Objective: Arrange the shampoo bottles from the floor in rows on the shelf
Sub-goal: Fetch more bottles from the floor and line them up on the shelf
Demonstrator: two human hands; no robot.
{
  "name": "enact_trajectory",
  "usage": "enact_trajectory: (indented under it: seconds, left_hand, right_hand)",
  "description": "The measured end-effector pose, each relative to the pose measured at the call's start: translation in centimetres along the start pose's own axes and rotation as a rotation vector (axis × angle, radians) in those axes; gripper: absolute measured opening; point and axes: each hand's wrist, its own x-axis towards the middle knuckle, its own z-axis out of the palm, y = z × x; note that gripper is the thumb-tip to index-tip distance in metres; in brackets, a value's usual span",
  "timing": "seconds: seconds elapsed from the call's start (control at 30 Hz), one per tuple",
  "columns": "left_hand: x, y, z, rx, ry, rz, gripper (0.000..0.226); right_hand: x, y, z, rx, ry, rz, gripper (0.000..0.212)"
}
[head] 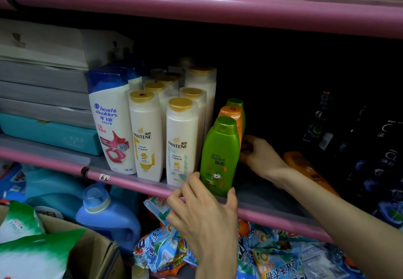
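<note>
My left hand [202, 209] reaches up to the front edge of the shelf [257, 191], thumb and fingertips lightly cupped around the foot of the green Rejoice bottle [219, 156], which stands upright at the very front of its row. My right hand [256, 153] goes deeper in, just behind and to the right of that green bottle, fingers curled toward the standing orange bottle [234, 118]; I cannot tell whether they really grip it, since the green one hides the contact. Behind the orange bottle stands another green bottle [235, 103], so the three make one line running back into the dark. Left of them stand two rows of white Pantene bottles [182, 141] with gold caps, and left again a Head & Shoulders bottle [113, 121] with a blue top, leaning slightly. A second orange bottle [305, 167] lies flat on the shelf under my right forearm. Dark bottles [383, 143] fill the right end, flat boxes [43, 78] the left. Below the shelf sit a blue detergent jug [109, 217] and bright detergent bags [272, 250].
</note>
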Motion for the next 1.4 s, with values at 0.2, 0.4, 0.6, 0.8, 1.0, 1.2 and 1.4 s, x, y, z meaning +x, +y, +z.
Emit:
enact_trajectory:
  seconds: [0.2,0.4,0.6,0.8,1.0,1.2,1.4]
  left_hand:
    - [0.1,0.1,0.0,-0.003,-0.004,-0.005,0.075]
    - [0.0,0.0,0.0,-0.030,0.007,-0.016,0.074]
    - [-0.7,0.8,-0.8,-0.280,0.158,-0.033,0.064]
    - [-2.8,1.7,-1.4,-0.534,-0.034,0.346,0.014]
    - [-4.2,1.9,-1.2,-0.456,-0.276,0.514,0.021]
    - [-5.6,2.0,-1.5,-0.474,-0.366,0.556,0.040]
    - [-5.5,1.8,-2.7,-0.489,-0.394,0.595,0.083]
  right_hand:
    - [0.6,0.3,0.0,-0.064,-0.023,-0.044,0.023]
    - [0.3,-0.2,0.0,-0.096,-0.029,-0.026,0.026]
    - [-3.5,-0.8,-3.3,-0.521,0.075,0.007,0.051]
    - [-9.8,1.5,-6.9,-1.026,-0.029,0.247,0.072]
    - [-10.6,2.2,-8.4,-0.884,-0.080,0.314,0.075]
    - [-11.2,0.0,-8.9,-0.551,0.133,0.260,0.056]
    - [-15.3,-6.2,-11.1,0.334,0.149,0.459,0.015]
